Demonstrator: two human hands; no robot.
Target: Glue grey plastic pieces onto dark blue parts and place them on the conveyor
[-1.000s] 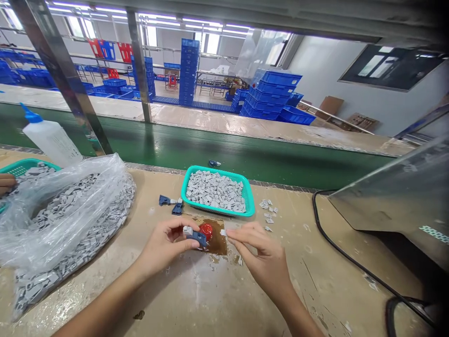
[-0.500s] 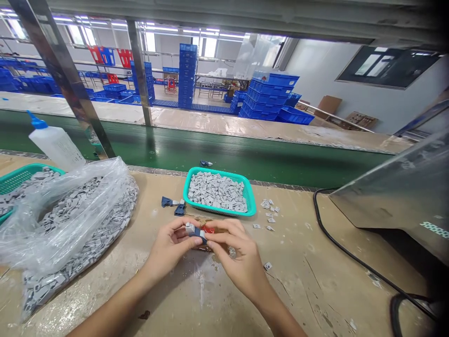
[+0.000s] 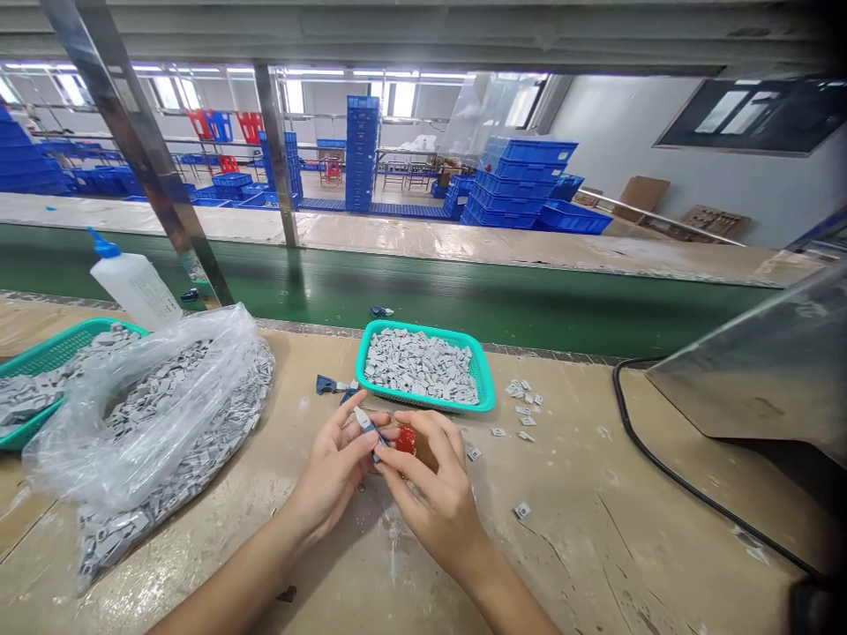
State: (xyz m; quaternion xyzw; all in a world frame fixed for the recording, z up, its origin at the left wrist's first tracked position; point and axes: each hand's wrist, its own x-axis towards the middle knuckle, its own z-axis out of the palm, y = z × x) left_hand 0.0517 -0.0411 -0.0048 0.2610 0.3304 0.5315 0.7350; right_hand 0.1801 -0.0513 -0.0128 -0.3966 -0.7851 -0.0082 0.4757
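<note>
Blue-grey clip part [image 3: 368, 424] pinched in our left hand [image 3: 334, 467], long axis tilted up-left; our right hand [image 3: 433, 494] touching its lower end, fingers closed, red cap [image 3: 406, 439] just beside.

No legible text; print on squeeze bottle [image 3: 136, 284] label too blurred

I see a small dark-blue plastic part [image 3: 371, 429] with a pale grey piece fitted at its upper end, tilted so that end points up and left. It sits pinched between the fingertips of both hands, just above the desk. Touching its right side is a small glossy red blob [image 3: 406, 439].
</note>
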